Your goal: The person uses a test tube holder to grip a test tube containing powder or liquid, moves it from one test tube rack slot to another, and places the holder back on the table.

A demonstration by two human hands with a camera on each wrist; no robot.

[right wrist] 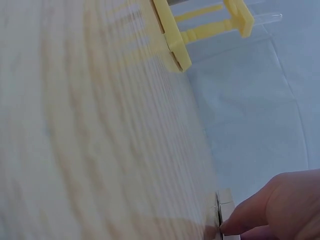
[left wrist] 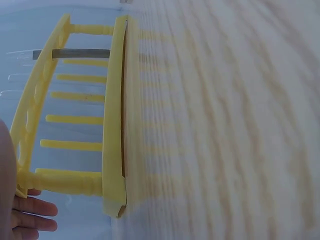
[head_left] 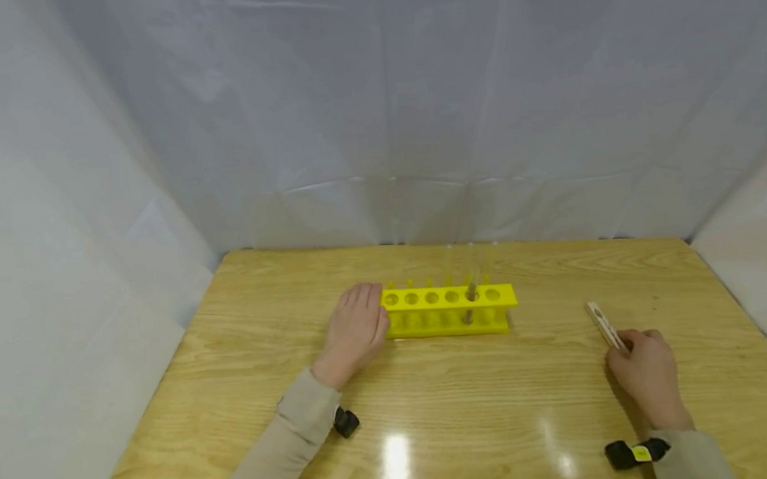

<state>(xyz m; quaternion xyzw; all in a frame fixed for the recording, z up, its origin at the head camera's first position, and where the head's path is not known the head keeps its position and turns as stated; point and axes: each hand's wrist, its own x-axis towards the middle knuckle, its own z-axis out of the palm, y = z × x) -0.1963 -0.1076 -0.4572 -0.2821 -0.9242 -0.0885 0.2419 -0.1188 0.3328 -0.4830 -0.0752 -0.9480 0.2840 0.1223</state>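
While the left hand (head_left: 355, 328) gripped the near-left end of the yellow rack (head_left: 448, 306) standing on the table (head_left: 470, 394), the right hand (head_left: 648, 372) pinched a wooden clip (head_left: 603, 324) well to its right.

One rack (head_left: 450, 331), six holes (head_left: 431, 298), at least three tubes (head_left: 472, 284), one clip (head_left: 604, 325).

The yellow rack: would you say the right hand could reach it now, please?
Probably yes: nothing visible stands between the right hand and the yellow rack, though that hand holds a wooden clip.
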